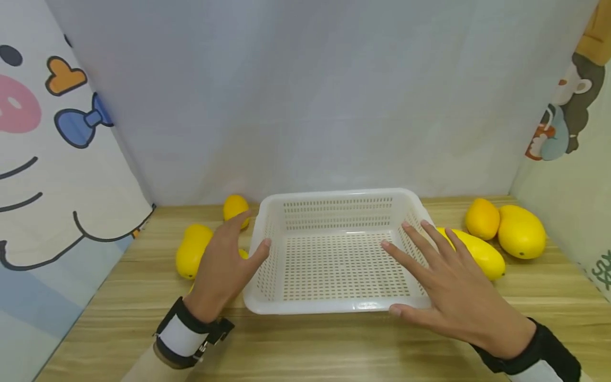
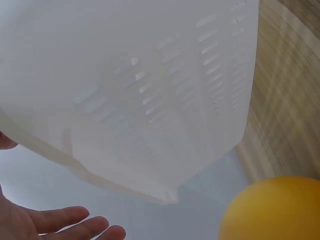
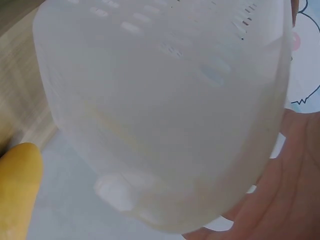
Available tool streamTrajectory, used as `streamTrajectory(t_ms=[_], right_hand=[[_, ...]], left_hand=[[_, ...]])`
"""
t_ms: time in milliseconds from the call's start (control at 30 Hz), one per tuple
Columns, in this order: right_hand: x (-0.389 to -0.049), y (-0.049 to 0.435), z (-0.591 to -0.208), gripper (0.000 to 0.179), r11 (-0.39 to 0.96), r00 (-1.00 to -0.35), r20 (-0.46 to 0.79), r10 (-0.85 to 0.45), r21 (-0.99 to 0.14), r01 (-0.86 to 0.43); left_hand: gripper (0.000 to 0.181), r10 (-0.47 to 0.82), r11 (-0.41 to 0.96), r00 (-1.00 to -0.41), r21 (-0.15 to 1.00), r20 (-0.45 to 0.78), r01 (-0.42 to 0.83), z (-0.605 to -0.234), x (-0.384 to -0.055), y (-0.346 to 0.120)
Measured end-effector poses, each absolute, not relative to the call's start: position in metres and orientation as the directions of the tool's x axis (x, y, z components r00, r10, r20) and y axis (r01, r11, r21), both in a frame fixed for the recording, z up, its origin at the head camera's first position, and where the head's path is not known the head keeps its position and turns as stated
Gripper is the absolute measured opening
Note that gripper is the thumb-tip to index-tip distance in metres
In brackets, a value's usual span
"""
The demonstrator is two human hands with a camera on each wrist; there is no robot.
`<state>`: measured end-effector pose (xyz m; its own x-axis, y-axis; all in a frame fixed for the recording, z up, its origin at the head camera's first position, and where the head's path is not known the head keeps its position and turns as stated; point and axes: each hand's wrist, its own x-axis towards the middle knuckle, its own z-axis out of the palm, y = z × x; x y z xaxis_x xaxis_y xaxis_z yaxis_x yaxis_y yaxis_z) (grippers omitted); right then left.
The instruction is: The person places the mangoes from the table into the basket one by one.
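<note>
A white plastic basket [image 1: 329, 306] with slotted walls and floor stands on the table, nothing in it. My left hand [image 1: 224, 268] is at its left side, thumb over the rim and fingers straight; in the left wrist view the fingers [image 2: 70, 225] are apart from the basket wall [image 2: 125, 100]. Over the right rim my right hand [image 1: 460, 292] spreads its fingers, with the thumb near the front right corner. In the right wrist view the palm [image 3: 295, 180] is beside the rim; contact is hard to tell. Neither hand grips anything.
Left of the basket lie a bulging yellow fruit [image 1: 193, 249], a round one [image 1: 235, 206] and another mostly hidden by the hand. On the right are a long yellow fruit [image 1: 479, 255], an orange-yellow one [image 1: 482, 218] and a large oval one [image 1: 521, 232]. A pale wall [image 1: 334, 106] stands behind.
</note>
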<state>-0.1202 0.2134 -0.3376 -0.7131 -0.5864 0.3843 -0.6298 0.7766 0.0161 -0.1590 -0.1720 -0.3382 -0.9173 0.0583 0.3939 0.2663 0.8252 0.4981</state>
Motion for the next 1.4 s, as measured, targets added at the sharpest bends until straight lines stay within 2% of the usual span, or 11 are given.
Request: streamTrajectory(t_ms=[233,533,900,1133,1400], right_hand=[[-0.120,0.215,-0.337,0.089,0.781,-0.715,0.380,-0.587,0.034,-0.623],[-0.120,0.215,-0.337,0.089,0.779,-0.708,0.391,-0.588,0.038,-0.626],[-0.120,0.216,-0.336,0.089,0.784,-0.707,0.405,-0.580,0.042,-0.619],[-0.120,0.216,-0.336,0.090,0.791,-0.716,0.399,-0.573,0.043,-0.610],[-0.121,0.216,-0.335,0.089,0.790,-0.708,0.411,-0.574,0.051,-0.611]], left_hand=[[0.076,0.030,0.810,-0.952,0.551,0.305,0.201,-0.338,-0.166,-0.170],[0.092,-0.020,0.785,-0.995,0.618,0.102,0.047,-0.340,-0.179,-0.168],[0.086,-0.015,0.759,-1.000,0.651,0.006,-0.008,-0.349,-0.188,-0.171],[0.068,0.047,0.660,-0.998,0.751,-0.035,0.005,-0.356,-0.192,-0.171],[0.066,0.084,0.574,-0.996,0.818,-0.043,0.013,-0.360,-0.193,-0.171]])
